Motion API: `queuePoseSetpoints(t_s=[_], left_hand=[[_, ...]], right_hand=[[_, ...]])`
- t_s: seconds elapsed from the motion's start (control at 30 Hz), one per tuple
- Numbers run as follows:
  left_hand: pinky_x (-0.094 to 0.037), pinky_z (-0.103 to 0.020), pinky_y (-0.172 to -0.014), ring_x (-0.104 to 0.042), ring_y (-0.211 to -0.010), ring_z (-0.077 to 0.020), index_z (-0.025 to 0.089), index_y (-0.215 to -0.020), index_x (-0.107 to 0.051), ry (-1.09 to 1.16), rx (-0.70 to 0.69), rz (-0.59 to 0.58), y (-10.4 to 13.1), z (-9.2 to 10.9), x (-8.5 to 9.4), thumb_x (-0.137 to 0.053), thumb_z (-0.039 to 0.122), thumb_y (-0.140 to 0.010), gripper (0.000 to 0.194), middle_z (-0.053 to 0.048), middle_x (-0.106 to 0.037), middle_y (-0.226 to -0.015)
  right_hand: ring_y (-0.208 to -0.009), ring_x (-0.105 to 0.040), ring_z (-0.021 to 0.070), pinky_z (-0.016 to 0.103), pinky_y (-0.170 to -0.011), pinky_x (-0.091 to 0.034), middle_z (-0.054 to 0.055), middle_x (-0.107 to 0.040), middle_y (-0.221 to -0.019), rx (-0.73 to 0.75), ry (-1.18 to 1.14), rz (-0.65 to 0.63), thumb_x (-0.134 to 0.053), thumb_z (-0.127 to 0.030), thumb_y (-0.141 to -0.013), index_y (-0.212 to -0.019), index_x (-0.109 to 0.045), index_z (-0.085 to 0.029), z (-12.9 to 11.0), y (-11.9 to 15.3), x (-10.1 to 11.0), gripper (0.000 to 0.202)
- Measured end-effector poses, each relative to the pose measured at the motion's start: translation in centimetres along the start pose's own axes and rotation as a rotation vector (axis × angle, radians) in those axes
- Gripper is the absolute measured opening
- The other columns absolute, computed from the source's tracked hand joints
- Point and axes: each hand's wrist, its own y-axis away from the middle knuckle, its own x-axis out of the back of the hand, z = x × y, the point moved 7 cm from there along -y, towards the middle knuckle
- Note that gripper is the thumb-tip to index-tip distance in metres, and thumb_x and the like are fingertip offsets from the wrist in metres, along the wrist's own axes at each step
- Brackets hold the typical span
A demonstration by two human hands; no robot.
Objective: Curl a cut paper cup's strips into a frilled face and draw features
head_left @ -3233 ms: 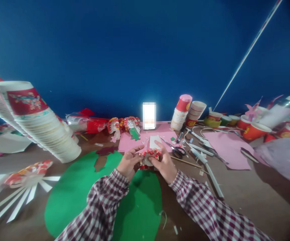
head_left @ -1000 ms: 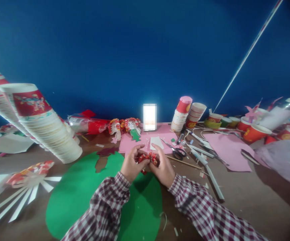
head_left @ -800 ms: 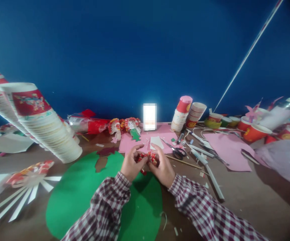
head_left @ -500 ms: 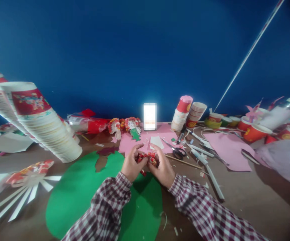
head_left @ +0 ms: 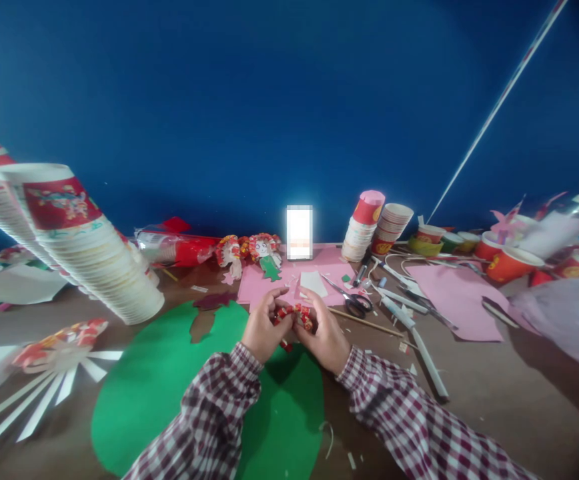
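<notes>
A: Where is the red piece (head_left: 302,316) held?

B: Over the green sheet (head_left: 164,387), between the left hand (head_left: 263,331) and the right hand (head_left: 326,335). It is pinched by both thumbs against curled fingers; the hidden fingertips cannot be judged.

A: How will it probably handle?

B: It is judged light, papery, not slippery, and easily creased. It is best gripped softly by its two ends, so the curls aren't crushed.
</notes>
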Motion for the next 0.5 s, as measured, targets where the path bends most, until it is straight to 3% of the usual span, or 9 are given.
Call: queuePoseSetpoints(t_s=[0.5], left_hand=[[-0.042,-0.021,-0.054,-0.055,-0.057,-0.0104,0.016,-0.113,-0.046,0.056,0.045,-0.030,-0.14,-0.79,0.03,-0.058,0.022,-0.069,0.045,0.000,-0.059,-0.069]], right_hand=[[-0.103,-0.051,0.0199,0.034,-0.088,-0.043,0.009,-0.042,-0.126,-0.045,-0.045,-0.031,-0.053,-0.017,-0.077,-0.128,-0.026,-0.021,0.39,0.08,-0.29,0.058]])
